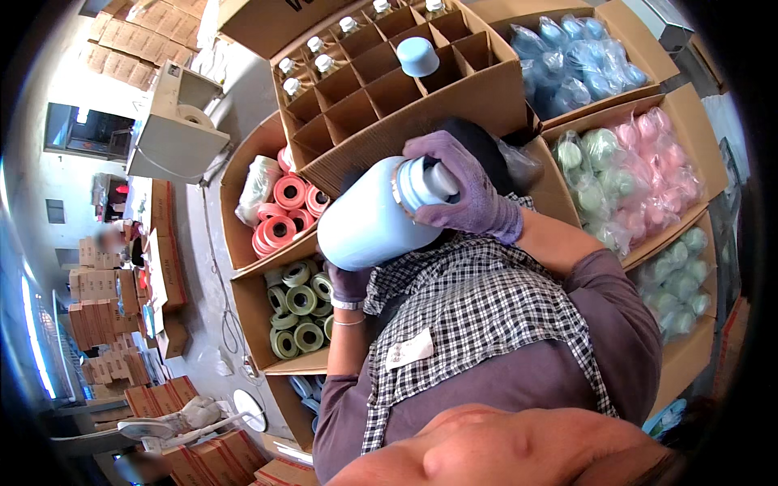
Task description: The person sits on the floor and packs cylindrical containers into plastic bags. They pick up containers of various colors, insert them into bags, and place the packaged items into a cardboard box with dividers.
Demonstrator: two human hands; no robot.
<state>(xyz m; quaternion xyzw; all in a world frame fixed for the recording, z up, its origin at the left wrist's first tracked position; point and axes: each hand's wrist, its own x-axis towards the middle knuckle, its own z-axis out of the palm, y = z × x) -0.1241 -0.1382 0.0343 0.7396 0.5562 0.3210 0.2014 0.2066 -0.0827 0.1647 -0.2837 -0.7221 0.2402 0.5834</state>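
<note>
A light blue vacuum-flask body (371, 212) lies tilted across my lap, its threaded mouth pointing up and to the right. My right hand (471, 182), in a purple knit glove, is closed around that mouth. A whitish piece (442, 181) shows inside the mouth, under my fingers; I cannot tell exactly what it is. From beneath, my gloved left hand (349, 284) supports the flask's lower side, its fingers mostly hidden by it. Beyond the flask stands a divided cardboard carton (413, 103), with a light blue cup-shaped cap (418, 56) resting on its dividers.
Several white-capped bottles (325, 63) occupy carton cells. Left boxes hold coral rings (289, 192) and green rings (301, 300). Right boxes hold bagged blue caps (577, 54), pink parts (656, 164) and green parts (678, 279). A pedestal fan (176, 425) and blurred people are farther left.
</note>
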